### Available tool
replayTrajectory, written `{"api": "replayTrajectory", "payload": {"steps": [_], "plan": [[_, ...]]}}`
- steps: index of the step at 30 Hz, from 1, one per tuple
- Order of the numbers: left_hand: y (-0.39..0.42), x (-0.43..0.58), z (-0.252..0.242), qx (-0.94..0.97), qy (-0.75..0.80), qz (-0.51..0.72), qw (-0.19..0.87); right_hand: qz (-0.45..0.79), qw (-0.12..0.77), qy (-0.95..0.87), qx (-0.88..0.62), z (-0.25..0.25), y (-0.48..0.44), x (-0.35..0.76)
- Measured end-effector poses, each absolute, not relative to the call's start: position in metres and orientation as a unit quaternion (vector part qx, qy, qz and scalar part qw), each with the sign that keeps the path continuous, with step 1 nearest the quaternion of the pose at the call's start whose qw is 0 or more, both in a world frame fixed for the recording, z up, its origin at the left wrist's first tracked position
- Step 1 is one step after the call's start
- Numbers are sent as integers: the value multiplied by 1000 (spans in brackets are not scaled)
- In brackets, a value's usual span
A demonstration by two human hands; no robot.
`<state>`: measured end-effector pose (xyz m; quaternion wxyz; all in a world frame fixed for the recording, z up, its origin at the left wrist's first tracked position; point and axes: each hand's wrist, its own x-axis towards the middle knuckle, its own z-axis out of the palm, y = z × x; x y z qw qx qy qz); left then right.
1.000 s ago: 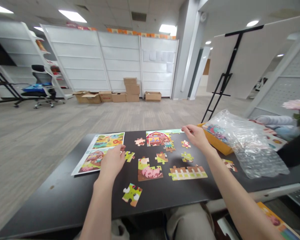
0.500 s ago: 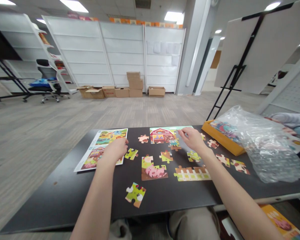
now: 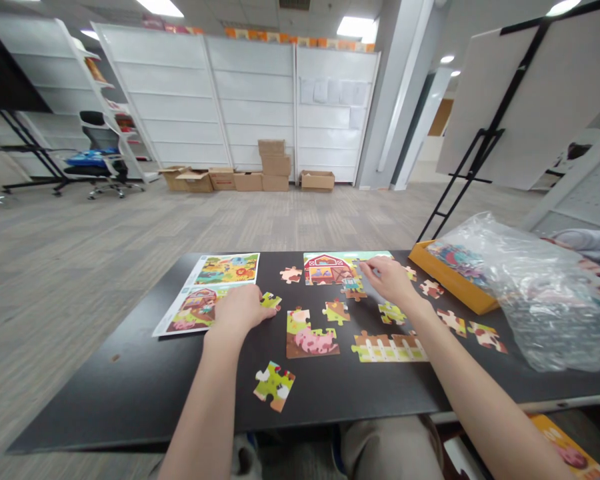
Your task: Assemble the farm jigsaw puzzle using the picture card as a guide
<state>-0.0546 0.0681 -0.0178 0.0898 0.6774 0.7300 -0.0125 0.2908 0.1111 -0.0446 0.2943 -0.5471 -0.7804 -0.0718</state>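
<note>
My left hand reaches over the edge of the printed picture sheet, its thumb stretched out against a green puzzle piece. The other fingers are mostly hidden behind the hand. Farther right, my right hand has its fingers pinched at the right side of the red barn section. Its fingertips are on a puzzle piece there, mostly covered by them. Just below is a piece with a figure. Joined pig pieces and a white fence strip lie nearer me.
Loose pieces lie around: a brown-green one, a sheep one, a pink one and several under or beyond my right arm. At right, a yellow box of pieces stands beside clear plastic bags. The black table's front edge is near my lap.
My left hand has moved right and down from the picture sheet to the green puzzle piece, partly covering it. My right hand stays pinched by the barn section. The view has shifted slightly.
</note>
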Motion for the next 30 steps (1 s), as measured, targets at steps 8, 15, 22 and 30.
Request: {"api": "replayTrajectory", "payload": {"steps": [8, 15, 22, 30], "plan": [[74, -61, -26, 713, 691, 19, 115, -55, 282, -792, -539, -46, 111, 289], [70, -67, -30, 753, 646, 62, 111, -43, 262, -812, -519, -45, 109, 286], [73, -72, -34, 764, 627, 75, 136, -43, 254, -818, -515, -46, 106, 283], [65, -64, -28, 796, 547, 189, 178, 14, 282, -821, -496, -38, 100, 272]]}}
